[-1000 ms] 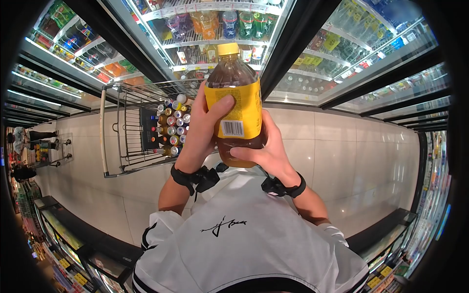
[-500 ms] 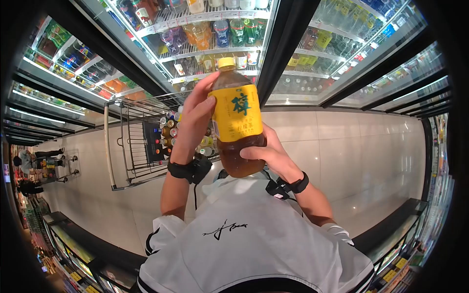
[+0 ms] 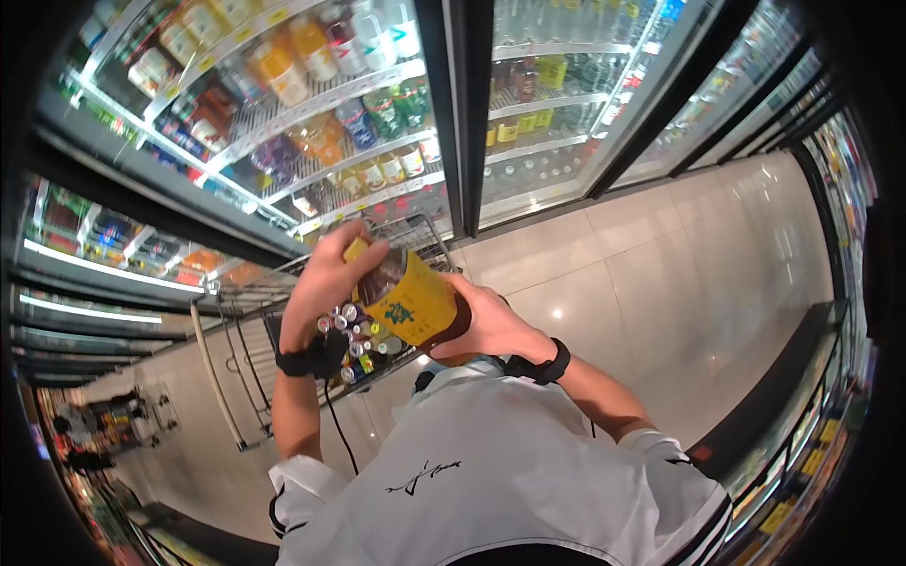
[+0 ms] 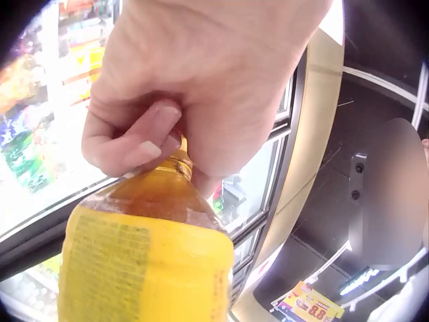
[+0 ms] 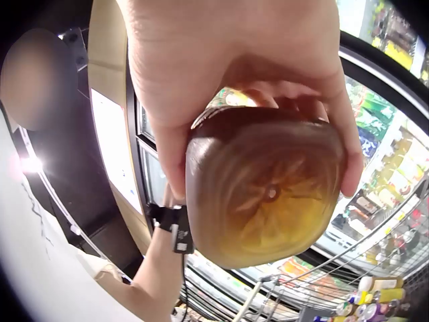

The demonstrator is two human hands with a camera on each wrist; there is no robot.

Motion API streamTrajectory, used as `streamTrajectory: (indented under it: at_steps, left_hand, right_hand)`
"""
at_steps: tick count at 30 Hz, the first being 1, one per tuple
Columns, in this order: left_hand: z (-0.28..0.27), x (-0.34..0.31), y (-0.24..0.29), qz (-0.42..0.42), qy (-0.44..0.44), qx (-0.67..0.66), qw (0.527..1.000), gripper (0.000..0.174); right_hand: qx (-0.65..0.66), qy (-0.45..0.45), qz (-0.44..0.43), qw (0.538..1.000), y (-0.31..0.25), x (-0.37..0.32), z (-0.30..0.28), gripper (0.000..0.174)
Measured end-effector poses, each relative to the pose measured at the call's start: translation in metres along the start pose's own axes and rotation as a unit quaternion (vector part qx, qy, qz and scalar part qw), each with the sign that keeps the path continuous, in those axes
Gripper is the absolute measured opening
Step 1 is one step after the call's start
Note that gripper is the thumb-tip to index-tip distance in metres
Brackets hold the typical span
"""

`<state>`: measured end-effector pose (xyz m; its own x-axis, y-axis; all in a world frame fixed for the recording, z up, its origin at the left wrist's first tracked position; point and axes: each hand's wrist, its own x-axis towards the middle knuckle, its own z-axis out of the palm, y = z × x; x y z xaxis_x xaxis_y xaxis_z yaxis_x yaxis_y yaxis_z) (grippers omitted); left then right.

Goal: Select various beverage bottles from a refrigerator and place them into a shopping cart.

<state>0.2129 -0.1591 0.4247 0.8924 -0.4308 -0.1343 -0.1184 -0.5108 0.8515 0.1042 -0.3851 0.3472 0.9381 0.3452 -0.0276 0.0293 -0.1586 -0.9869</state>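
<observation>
A large bottle of brown drink with a yellow label (image 3: pixel 411 304) lies tilted between both hands in the head view, its neck toward the upper left. The left hand (image 3: pixel 326 274) grips the neck, its fingers curled round the cap, which is hidden. In the left wrist view that hand (image 4: pixel 194 87) wraps the neck above the yellow label (image 4: pixel 144 268). The right hand (image 3: pixel 495 325) holds the base end. The right wrist view shows the bottle's bottom (image 5: pixel 268 191) facing the camera, with the right hand's (image 5: pixel 241 60) thumb and fingers spread round its sides.
Below the bottle stands a wire shopping cart (image 3: pixel 247 363) holding several cans and bottles (image 3: pixel 351 330). Glass-doored coolers with drink shelves (image 3: pixel 330 104) line the far side. Tiled floor (image 3: pixel 604 283) extends right. Another cart and a person (image 3: pixel 90 424) are at far left.
The bottle has gone from upright to tilted and moved left and down over the cart. The left hand has shifted from the bottle's side to its neck. The head view has turned.
</observation>
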Motion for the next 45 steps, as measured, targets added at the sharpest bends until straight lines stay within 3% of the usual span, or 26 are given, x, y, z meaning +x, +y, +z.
streamTrajectory:
  at_steps: [2,4,5,6,8,9,10,12,14,15,16,22,26,28,31,33,34,35,38,40,41,42,44,45]
  left_hand:
    - [0.019,-0.003,0.003,0.045,0.041,0.044,0.997,0.027]
    - [0.039,-0.002,-0.007,0.111,0.058,0.03,0.992,0.029]
    - [0.048,-0.002,-0.006,0.102,0.068,0.049,0.991,0.03]
    - [0.057,-0.001,-0.003,0.096,0.081,0.07,0.99,0.032]
    - [0.076,0.005,-0.002,0.065,0.116,0.057,0.99,0.035]
    - [0.079,0.009,0.0,0.069,0.132,0.078,0.986,0.036]
    - [0.081,0.012,0.004,0.072,0.148,0.1,0.981,0.037]
    - [0.086,0.015,0.008,-0.019,0.171,0.121,0.978,0.038]
    - [0.086,0.017,0.011,-0.031,0.188,0.09,0.978,0.04]
    - [0.086,0.016,0.009,-0.028,0.198,0.083,0.976,0.039]
    - [0.084,0.015,0.008,-0.026,0.209,0.076,0.975,0.038]
    - [0.089,0.004,0.009,-0.05,0.219,0.002,0.975,0.036]
    - [0.099,0.003,0.003,-0.061,0.207,-0.026,0.976,0.036]
    - [0.094,0.006,-0.003,-0.091,0.206,-0.074,0.971,0.033]
    - [0.081,0.013,-0.009,-0.091,0.216,-0.14,0.962,0.03]
    - [0.073,0.02,-0.006,-0.092,0.195,-0.158,0.964,0.029]
    - [0.071,0.024,-0.007,-0.084,0.173,-0.156,0.969,0.03]
    - [0.072,0.029,-0.004,-0.088,0.172,-0.16,0.968,0.03]
    - [0.087,0.051,0.01,-0.059,0.125,-0.189,0.972,0.031]
    - [0.098,0.07,0.019,-0.065,0.049,-0.165,0.983,0.033]
    - [0.108,0.085,0.014,-0.068,0.037,-0.167,0.983,0.035]
    - [0.119,0.1,0.01,-0.062,0.025,-0.167,0.984,0.035]
    - [0.144,0.131,0.001,-0.01,-0.016,-0.114,0.993,0.036]
    - [0.16,0.148,-0.004,0.028,-0.019,-0.071,0.997,0.036]
  right_hand:
    - [-0.047,-0.002,0.002,0.999,0.01,0.005,-0.015,0.091]
    - [0.038,-0.089,-0.011,0.995,0.035,0.02,-0.034,0.092]
    - [0.05,-0.117,0.001,0.992,0.047,0.027,-0.047,0.093]
    - [0.036,-0.07,-0.086,0.993,0.083,0.044,-0.058,0.09]
    - [0.106,0.082,-0.051,0.99,0.067,0.059,-0.095,0.083]
    - [0.059,0.179,-0.077,0.979,0.078,0.08,-0.113,0.078]
    - [0.013,0.275,-0.1,0.956,0.089,0.102,-0.131,0.073]
    - [-0.04,0.397,-0.155,0.904,0.057,0.122,-0.165,0.057]
    - [-0.132,0.468,-0.149,0.861,0.05,0.163,-0.178,0.053]
    - [-0.11,0.435,-0.116,0.886,0.042,0.177,-0.18,0.051]
    - [-0.207,0.467,-0.106,0.853,0.039,0.193,-0.177,0.047]
    - [-0.165,0.508,-0.205,0.82,0.053,0.222,-0.192,0.02]
    - [-0.169,0.514,-0.188,0.82,0.053,0.223,-0.194,0.014]
    - [-0.153,0.515,-0.167,0.826,0.049,0.213,-0.19,0.02]
    - [-0.156,0.52,-0.192,0.818,0.058,0.181,-0.176,0.026]
    - [-0.098,0.473,-0.158,0.861,0.073,0.146,-0.169,0.033]
    - [-0.019,0.478,-0.196,0.856,0.082,0.126,-0.168,0.02]
    - [0.083,0.456,-0.201,0.863,0.068,0.092,-0.162,0.02]
    - [0.127,0.435,-0.185,0.872,0.082,-0.007,-0.173,0.015]
    - [0.273,0.462,-0.224,0.813,0.103,-0.066,-0.179,0.016]
    - [0.419,0.515,-0.195,0.722,0.098,-0.092,-0.173,0.022]
    - [0.447,0.566,-0.213,0.659,0.106,-0.114,-0.178,0.028]
    - [0.382,0.639,-0.212,0.633,0.11,-0.16,-0.189,0.026]
    - [0.334,0.716,-0.19,0.583,0.095,-0.169,-0.195,0.026]
